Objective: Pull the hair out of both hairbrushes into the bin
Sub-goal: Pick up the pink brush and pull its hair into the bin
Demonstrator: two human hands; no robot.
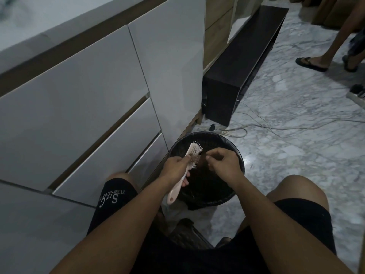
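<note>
My left hand [176,167] grips a pale pink hairbrush [194,152] by its handle and holds it over the round black bin [233,143] on the floor between my knees. The bristles point right, toward my right hand [224,162]. That hand hovers just beside the bristles with its fingertips pinched together; whether strands of hair are between them is too fine to tell. Dark hair seems to lie inside the bin under my hands. Only this one brush is in view.
White glossy drawers [79,115] stand close on the left. A dark low cabinet [237,76] runs behind the bin, with cables [276,129] trailing over the marble floor. Another person's sandalled feet [312,64] stand at the far right.
</note>
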